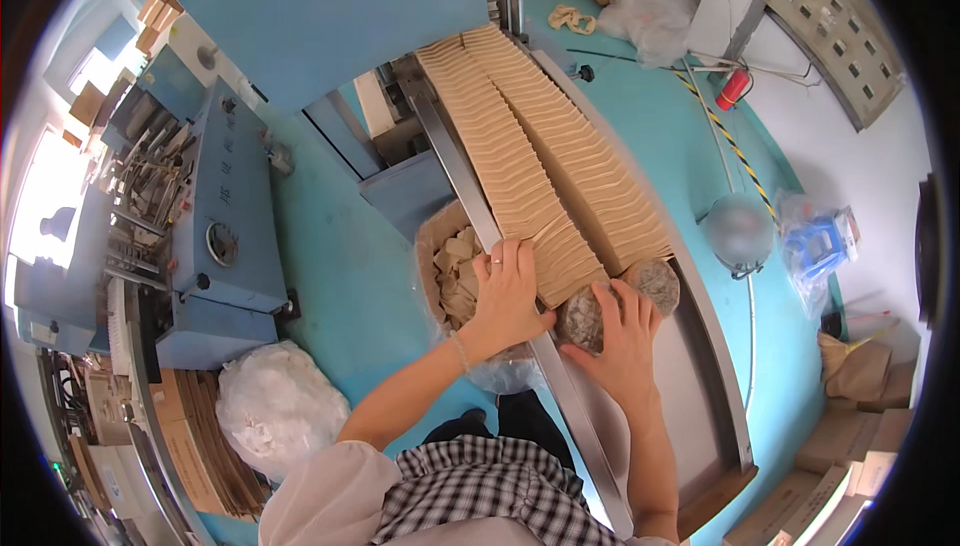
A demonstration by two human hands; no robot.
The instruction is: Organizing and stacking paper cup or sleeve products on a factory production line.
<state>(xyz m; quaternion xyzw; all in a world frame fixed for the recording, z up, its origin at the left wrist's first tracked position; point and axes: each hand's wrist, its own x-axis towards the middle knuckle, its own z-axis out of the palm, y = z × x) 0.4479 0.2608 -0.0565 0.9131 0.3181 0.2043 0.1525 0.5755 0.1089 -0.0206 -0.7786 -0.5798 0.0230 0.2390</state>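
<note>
- Left hand: lies palm down on the near end of the left row of tan paper bags, fingers spread apart and pressed flat on the stack; a ring shows on one finger and a thin bracelet at the wrist
- Right hand: rests on the grey stone weight that stands against the near end of the rows, fingers together and curved over its top; whether they grip it or only press on it I cannot tell
- Second stone weight: sits just beside the first, touching the end of the right row of tan paper bags
- Paper bags: two long overlapped rows, lying side by side in the metal delivery tray, running from the blue machine down to the hands
- Tray rail: a steel strip along the left edge of the left row, passing under the left hand
- Cardboard box: open, on the floor just left of the rail, holding crumpled tan paper scraps
- Clear plastic sack: filled with white material, on the teal floor, well apart from the hands
- Red fire extinguisher: on the floor at the far right, beside yellow-black striped tape
</note>
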